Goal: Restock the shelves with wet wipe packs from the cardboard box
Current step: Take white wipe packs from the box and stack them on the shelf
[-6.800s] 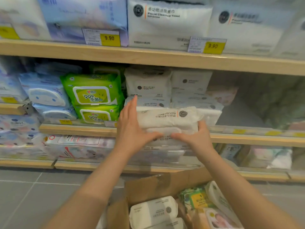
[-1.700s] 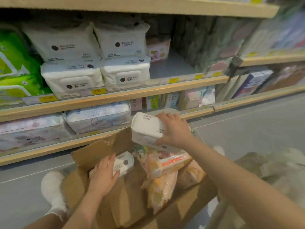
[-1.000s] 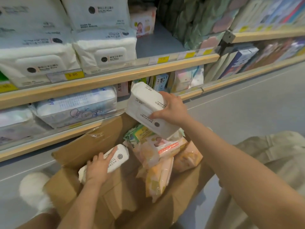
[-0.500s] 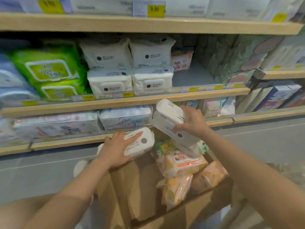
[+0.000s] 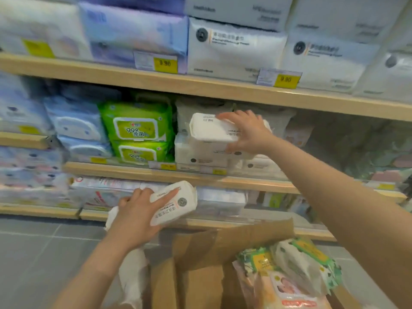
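Two white wipe packs are out of the cardboard box [image 5: 223, 246]: the right hand [image 5: 247, 132] grips one pack [image 5: 209, 128] atop the white stack [image 5: 196, 152] on the middle shelf [image 5: 138, 172], the left hand [image 5: 136, 217] clasps another pack [image 5: 176, 204] lower down. Set carelessly, the upper pack could slide off the soft stack.

Open shelf gap [image 5: 330, 143] right of stacked white packs [image 5: 200, 152].
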`<state>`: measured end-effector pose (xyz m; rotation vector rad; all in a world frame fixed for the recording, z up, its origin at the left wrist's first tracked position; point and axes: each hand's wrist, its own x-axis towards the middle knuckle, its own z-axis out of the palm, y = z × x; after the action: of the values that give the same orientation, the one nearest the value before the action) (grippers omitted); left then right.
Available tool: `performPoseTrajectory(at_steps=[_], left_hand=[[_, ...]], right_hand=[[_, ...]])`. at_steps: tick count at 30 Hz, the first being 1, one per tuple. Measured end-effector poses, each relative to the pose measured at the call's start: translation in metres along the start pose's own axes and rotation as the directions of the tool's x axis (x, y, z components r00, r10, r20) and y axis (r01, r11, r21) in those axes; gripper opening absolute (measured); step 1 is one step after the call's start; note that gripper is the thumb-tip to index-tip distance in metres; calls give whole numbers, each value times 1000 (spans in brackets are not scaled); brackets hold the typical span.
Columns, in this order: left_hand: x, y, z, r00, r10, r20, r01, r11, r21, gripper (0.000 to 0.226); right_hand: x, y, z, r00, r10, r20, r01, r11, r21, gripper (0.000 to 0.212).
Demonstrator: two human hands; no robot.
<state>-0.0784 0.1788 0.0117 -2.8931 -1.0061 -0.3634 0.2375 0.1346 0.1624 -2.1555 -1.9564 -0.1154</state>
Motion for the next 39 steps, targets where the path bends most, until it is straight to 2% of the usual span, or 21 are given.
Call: performPoseTrajectory(at_steps=[3, 6, 10, 12, 15, 17, 19, 22, 24, 26, 27, 29, 33, 35, 37, 38, 39], left_hand=[[-4, -6, 9, 1000, -16, -6, 16, 1000, -13, 101], [-8, -10, 17, 1000, -6, 26, 6, 1000, 10, 98], [-10, -15, 23, 1000, 0, 29, 0, 1000, 0, 91], [-9, -14, 23, 998, -11, 61, 11, 1000, -6, 88], [-7, -7, 18, 991, -34, 129, 39, 999, -36, 86], [-4, -1, 10, 985, -51, 163, 70, 991, -117, 82], [0, 7, 2, 980, -53, 190, 95, 971, -217, 82], [9, 25, -9, 972, -6, 234, 107, 901, -421, 89], [16, 40, -14, 964, 49, 263, 105, 836, -539, 97], [23, 57, -19, 954, 104, 281, 96, 782, -616, 102], [27, 65, -21, 950, 133, 284, 84, 765, -639, 103], [36, 79, -21, 934, 188, 303, 57, 761, -646, 101], [62, 102, -14, 921, 235, 311, 1, 797, -604, 99], [77, 114, -18, 951, 220, 216, -31, 766, -642, 89], [97, 119, -31, 992, 121, 41, -57, 708, -704, 73], [111, 116, -37, 997, 58, -57, -81, 700, -710, 65], [128, 111, -43, 988, 8, -152, -109, 734, -670, 61]], right_hand=[[57, -16, 10, 996, -44, 76, 44, 999, -4, 77], [93, -12, 46, 977, -3, 215, 9, 1000, -28, 65], [104, 1, 64, 972, 9, 234, 3, 999, -48, 64], [96, -3, 59, 983, -13, 184, 22, 999, -43, 64], [59, -17, 59, 995, -103, 5, 103, 995, -4, 67], [21, -23, 66, 985, -174, -16, 175, 980, 90, 75], [-25, -26, 73, 982, -174, 73, 153, 961, 231, 89], [-92, -33, 86, 936, -167, 311, -9, 870, 494, 113], [-121, -39, 99, 920, -161, 358, -145, 708, 691, 121], [-138, -39, 109, 949, -70, 307, -223, 537, 813, 113], [-145, -39, 110, 960, -7, 279, -238, 500, 832, 105], [-160, -33, 109, 966, 109, 235, -258, 477, 840, 94], [-189, -12, 99, 944, 293, 151, -269, 421, 866, 89], [-197, 6, 88, 913, 397, 89, -264, 410, 873, 88], [-198, 28, 71, 874, 486, 11, -238, 409, 881, 87], [-195, 39, 62, 848, 529, -32, -223, 411, 884, 87], [-190, 50, 52, 819, 568, -75, -203, 410, 889, 86]])
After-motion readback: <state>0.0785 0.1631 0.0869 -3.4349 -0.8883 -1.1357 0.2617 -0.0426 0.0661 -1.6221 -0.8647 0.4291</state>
